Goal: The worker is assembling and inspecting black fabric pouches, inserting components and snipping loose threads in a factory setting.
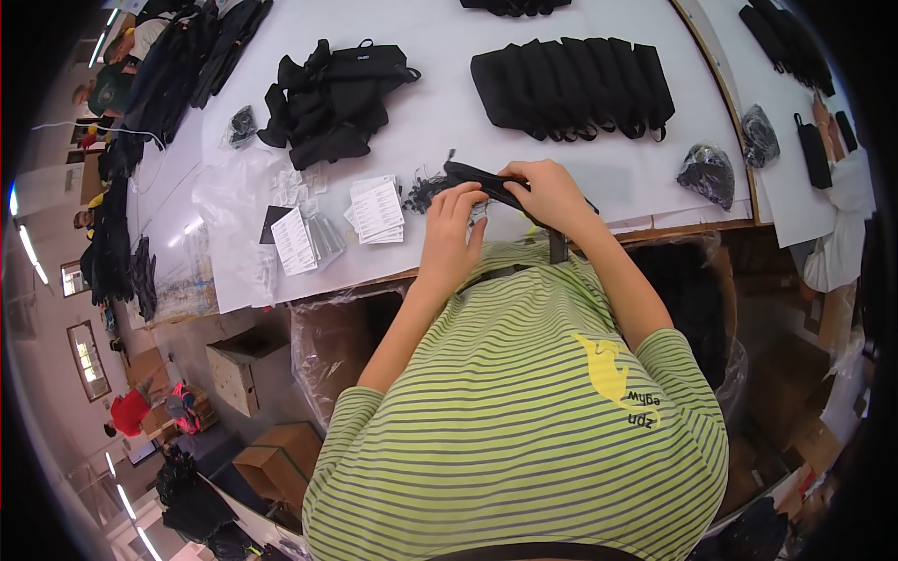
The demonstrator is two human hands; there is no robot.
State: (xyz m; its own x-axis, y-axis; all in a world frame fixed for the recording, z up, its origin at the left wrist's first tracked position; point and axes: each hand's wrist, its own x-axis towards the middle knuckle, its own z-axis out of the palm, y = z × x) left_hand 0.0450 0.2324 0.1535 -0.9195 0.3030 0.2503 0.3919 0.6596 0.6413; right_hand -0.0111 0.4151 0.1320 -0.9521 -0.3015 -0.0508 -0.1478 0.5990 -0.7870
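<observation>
A black fabric piece [487, 179] is over the desk [432, 122], long axis slanting from ten toward four o'clock. The right hand [554, 196] has it in a pinching grip; the left hand [451, 230] curls against it (whether pinching, I cannot tell). Black pouches [572, 89] lie at one o'clock, white cards [377, 211] at nine.
</observation>
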